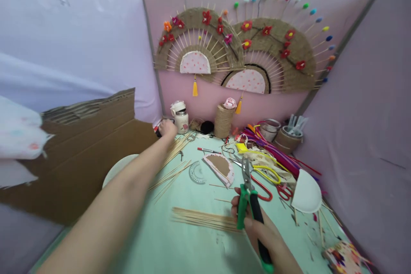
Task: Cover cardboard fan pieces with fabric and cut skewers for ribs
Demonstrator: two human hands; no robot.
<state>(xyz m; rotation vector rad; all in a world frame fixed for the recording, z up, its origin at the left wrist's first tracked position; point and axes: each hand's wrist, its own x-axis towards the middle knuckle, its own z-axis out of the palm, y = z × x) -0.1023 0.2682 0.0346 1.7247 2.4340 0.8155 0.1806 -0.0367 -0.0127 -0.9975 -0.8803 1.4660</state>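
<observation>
One cutter | handles within right fingers | blades projecting beyond

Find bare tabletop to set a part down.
Widest: near tabletop, between the left forearm and right hand, in front of the stick bundle. Smaller: between that bundle and the protractor. Crowded: beyond and right of the pliers, with scissors and pipe cleaners; back edge by the twine roll.

Before you, a flower-trimmed left fan and right fan overlap against the pink panel; below stands a twine roll. Rightward, a jar holds translucent rods.
</observation>
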